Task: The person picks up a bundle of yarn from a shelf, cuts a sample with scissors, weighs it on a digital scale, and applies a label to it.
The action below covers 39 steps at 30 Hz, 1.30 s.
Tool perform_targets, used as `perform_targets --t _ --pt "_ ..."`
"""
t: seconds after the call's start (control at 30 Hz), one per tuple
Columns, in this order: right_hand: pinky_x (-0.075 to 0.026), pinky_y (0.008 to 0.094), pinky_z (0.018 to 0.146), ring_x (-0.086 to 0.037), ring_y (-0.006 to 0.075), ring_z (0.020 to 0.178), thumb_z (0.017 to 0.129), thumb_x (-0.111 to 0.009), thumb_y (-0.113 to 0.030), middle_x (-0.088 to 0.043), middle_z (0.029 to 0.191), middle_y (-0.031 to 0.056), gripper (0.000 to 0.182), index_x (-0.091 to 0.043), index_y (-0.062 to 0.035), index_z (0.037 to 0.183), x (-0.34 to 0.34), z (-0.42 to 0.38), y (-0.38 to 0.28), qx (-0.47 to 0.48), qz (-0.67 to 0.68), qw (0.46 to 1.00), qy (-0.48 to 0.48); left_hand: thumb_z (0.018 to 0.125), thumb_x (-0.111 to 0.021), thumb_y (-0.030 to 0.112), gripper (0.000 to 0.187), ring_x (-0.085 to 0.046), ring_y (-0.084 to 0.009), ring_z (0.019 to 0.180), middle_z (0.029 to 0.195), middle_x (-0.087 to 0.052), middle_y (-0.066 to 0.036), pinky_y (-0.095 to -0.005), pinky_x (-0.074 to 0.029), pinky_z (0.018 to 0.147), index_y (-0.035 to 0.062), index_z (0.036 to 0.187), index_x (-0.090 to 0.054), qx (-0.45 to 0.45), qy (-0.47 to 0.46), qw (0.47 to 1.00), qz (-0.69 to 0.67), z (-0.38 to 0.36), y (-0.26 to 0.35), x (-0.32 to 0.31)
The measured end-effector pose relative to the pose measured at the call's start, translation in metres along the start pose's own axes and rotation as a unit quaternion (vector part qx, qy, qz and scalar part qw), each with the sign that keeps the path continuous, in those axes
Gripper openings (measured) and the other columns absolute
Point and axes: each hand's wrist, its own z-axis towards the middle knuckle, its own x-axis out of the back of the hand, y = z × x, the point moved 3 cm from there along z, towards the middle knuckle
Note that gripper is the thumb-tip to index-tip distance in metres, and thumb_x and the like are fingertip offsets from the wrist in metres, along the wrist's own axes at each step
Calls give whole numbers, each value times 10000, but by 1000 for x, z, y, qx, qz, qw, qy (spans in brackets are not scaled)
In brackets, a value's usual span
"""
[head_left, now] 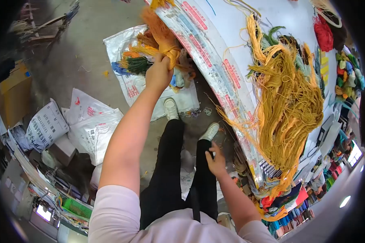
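My left hand point(159, 73) is closed around a knotted bundle of orange-yellow yarn point(162, 37), held out over a white sack point(134, 87) on the floor. Loose yarn in orange, dark green and blue lies on that sack below the bundle. Down by my right thigh, my right hand point(217, 161) hangs with its fingers apart and nothing in it. To its right, a large tangled heap of mustard and light orange yarn point(288, 97) lies on the white table point(231, 24), some strands trailing over the taped edge.
Printed white sacks point(48, 124) and a cardboard box point(13, 95) stand on the left, near a green basket point(78, 208). Red yarn point(323, 34) lies at the table's far side. Many coloured skeins point(348, 75) are at the right. My shoes point(171, 109) are on the floor beside the table.
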Motion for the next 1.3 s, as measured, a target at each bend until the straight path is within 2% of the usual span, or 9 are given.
perform_targets --t 0.17,0.27,0.3,0.43,0.6,0.7,0.93,1.13,1.3 --pt "-436 375 883 -572 285 976 814 -640 -175 -619 985 114 568 -419 -106 1332 -19 -23 52 -83 8 995 -59 772 -587 133 205 -609 -374 827 1192 -500 -144 -477 -491 708 15 935 -548 72 -100 992 31 -31 -44 -133" --pt "-448 380 870 -572 307 968 808 -641 -184 -617 985 129 572 -416 -93 1326 -18 -31 70 -77 7 996 -45 684 -737 234 728 -458 -415 1172 1360 -347 -257 -442 -411 966 7 1290 -404 -151 -170 972 -58 -91 -121 -262" --pt "-466 384 836 -580 312 941 802 -640 -173 -614 986 140 546 -439 -83 1301 -8 -33 61 -110 21 993 -44 735 -715 258 734 -436 -405 1211 1374 -341 -269 -406 -387 1001 13 1338 -375 -35 -219 970 -99 -112 -132 -280" --pt "-487 384 743 -605 316 845 828 -612 -214 -624 874 146 430 -515 -68 1221 34 -53 34 -63 107 992 -20 855 -611 188 482 -598 -220 986 1126 -582 -126 -321 -497 801 -37 1257 -468 310 -302 828 -358 -162 -15 -155" --pt "-486 377 728 -609 294 813 842 -611 -248 -634 862 133 331 -591 -34 1094 125 -138 26 -64 227 968 87 889 -512 238 335 -614 -155 744 897 -652 -91 -285 -491 636 -24 1073 -613 133 -550 823 -51 -237 -14 -77" --pt "-469 404 774 -595 319 886 800 -625 -217 -644 893 143 271 -633 -19 985 203 -198 77 -57 154 920 357 852 -574 206 291 -646 -181 793 885 -666 -100 -309 -502 632 -8 1039 -636 207 -591 780 10 -247 85 -15" --pt "-428 420 856 -521 336 998 771 -657 -181 -574 1017 145 352 -575 -39 1083 366 -238 221 -121 25 831 542 909 -553 215 208 -543 -96 713 784 -603 -10 -236 -436 643 29 936 -641 94 -542 816 -176 -303 387 -74" --pt "-418 417 874 -511 320 1022 744 -696 -275 -568 1046 127 407 -579 -45 1059 405 -143 301 -95 111 853 500 849 -632 198 270 -587 -159 805 866 -620 -76 -277 -474 726 -12 1009 -578 -14 -348 902 -253 -349 570 -236" --pt "-396 417 891 -480 275 1094 722 -677 -503 -555 1107 114 538 -597 -72 1033 422 -125 312 -188 54 928 316 792 -677 284 388 -603 -298 960 1007 -644 -140 -444 -444 909 20 1052 -562 -89 -280 949 116 -380 639 -254"
